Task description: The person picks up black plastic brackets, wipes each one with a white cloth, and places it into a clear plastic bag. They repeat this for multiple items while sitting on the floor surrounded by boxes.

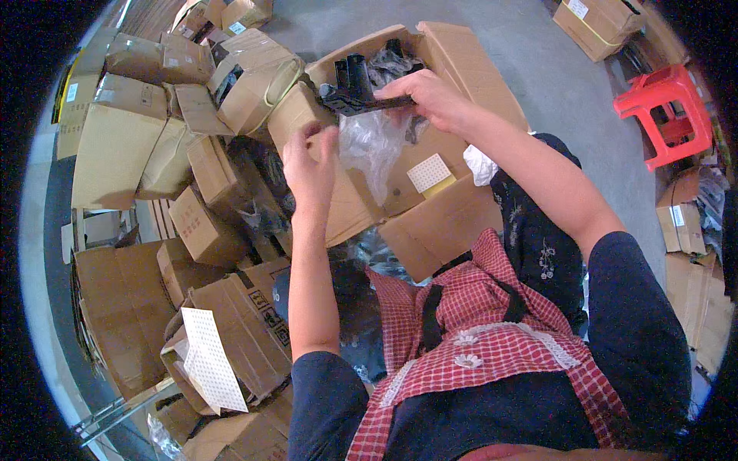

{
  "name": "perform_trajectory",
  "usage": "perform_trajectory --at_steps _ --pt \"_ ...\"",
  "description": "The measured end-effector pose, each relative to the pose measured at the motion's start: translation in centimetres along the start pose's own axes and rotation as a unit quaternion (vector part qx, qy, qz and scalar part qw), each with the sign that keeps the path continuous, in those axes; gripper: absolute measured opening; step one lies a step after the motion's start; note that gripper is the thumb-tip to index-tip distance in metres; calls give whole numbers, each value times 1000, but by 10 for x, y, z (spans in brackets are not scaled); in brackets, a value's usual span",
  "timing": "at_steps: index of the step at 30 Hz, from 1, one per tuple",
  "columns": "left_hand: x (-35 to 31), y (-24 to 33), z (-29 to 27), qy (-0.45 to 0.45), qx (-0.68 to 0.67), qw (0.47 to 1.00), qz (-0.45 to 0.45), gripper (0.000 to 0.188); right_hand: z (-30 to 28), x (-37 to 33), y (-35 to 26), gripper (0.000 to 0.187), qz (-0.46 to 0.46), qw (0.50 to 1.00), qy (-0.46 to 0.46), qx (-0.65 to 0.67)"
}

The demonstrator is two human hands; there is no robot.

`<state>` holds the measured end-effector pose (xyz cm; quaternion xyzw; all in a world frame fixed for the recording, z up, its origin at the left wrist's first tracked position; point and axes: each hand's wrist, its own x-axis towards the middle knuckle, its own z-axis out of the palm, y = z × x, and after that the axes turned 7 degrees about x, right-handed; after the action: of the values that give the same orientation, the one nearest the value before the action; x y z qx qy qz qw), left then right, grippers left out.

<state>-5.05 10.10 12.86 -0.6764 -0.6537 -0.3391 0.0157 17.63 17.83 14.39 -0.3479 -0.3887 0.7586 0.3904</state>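
My right hand is closed on the end of a long black plastic part, held level over an open cardboard box. To the left, below the part's other end, my left hand is raised with thumb and fingers apart and nothing visible in it. Beneath the part hangs a crumpled clear plastic bag. More black parts stand inside the box, partly wrapped in plastic. A small sheet of white dot stickers lies on the cardboard nearer me.
Stacked cardboard boxes crowd the left side. One open box holds a larger white dotted sheet. A red plastic stool stands at the right, with cartons beyond it. White crumpled material sits by my right knee.
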Motion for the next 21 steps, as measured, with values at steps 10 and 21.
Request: perform_trajectory --at_steps 10,21 --pt "-28 30 1 -162 -4 986 40 36 7 10 17 19 -9 999 -2 -38" --pt "-16 9 -11 -150 -167 960 -168 23 -11 12 7 25 -161 936 79 -301"
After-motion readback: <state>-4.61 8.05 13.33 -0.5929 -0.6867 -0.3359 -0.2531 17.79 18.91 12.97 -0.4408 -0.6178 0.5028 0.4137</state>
